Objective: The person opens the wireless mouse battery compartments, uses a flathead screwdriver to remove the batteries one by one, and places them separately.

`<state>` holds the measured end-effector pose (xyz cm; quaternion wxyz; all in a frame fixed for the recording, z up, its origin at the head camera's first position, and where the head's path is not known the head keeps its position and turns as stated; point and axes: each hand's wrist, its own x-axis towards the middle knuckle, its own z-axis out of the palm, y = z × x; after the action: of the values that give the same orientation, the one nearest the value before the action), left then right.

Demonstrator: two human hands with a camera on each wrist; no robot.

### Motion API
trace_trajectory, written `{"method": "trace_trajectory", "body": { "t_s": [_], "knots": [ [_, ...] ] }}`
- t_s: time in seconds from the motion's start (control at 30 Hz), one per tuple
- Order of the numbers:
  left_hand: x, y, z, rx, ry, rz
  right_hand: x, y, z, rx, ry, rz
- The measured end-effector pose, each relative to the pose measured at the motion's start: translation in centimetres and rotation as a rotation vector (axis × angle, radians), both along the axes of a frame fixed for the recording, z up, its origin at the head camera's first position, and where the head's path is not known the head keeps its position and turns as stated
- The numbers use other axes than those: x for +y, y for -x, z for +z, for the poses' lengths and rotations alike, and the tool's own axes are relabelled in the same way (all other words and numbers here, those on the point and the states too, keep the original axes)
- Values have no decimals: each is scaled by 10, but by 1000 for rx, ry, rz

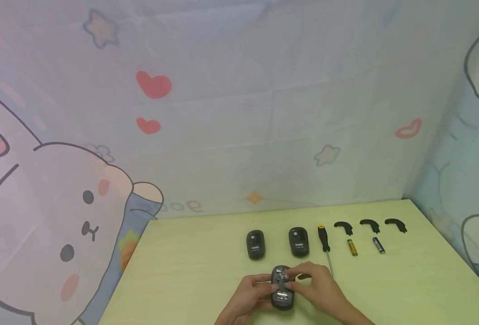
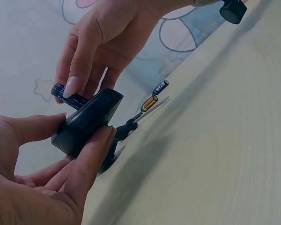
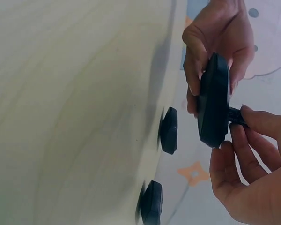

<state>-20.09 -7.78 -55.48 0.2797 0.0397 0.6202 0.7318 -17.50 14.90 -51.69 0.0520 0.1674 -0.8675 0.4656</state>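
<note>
My left hand [image 1: 249,293] holds a black computer mouse [image 1: 283,298] by its sides, underside up, above the table. The mouse's battery compartment [image 1: 281,279] is uncovered. My right hand [image 1: 318,284] pinches a dark blue battery [image 2: 70,97] between thumb and fingers at the mouse's underside. One end of that battery meets the mouse in the right wrist view, where the mouse [image 3: 214,101] stands edge-on. How far the battery sits inside cannot be seen. Some right fingertips touch the mouse's end.
Two more black mice, one at left [image 1: 256,244] and one nearer the middle [image 1: 299,242], lie underside up behind the hands. To their right are a screwdriver [image 1: 323,238], a gold-and-green battery [image 1: 352,248], a blue battery [image 1: 379,245] and three curved black pieces [image 1: 370,224].
</note>
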Motion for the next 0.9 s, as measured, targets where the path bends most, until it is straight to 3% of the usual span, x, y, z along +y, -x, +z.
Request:
{"method": "trace_trajectory", "body": {
  "t_s": [0.27, 0.7, 0.9],
  "knots": [
    [1, -3, 1, -1, -10, 1, 4, 6, 9, -134, 104, 49],
    [-5, -1, 1, -24, -17, 16, 14, 10, 31, -178, 170, 36],
    [-6, -2, 2, -20, -9, 36, 28, 15, 39, -258, 311, 72]
  ]
}}
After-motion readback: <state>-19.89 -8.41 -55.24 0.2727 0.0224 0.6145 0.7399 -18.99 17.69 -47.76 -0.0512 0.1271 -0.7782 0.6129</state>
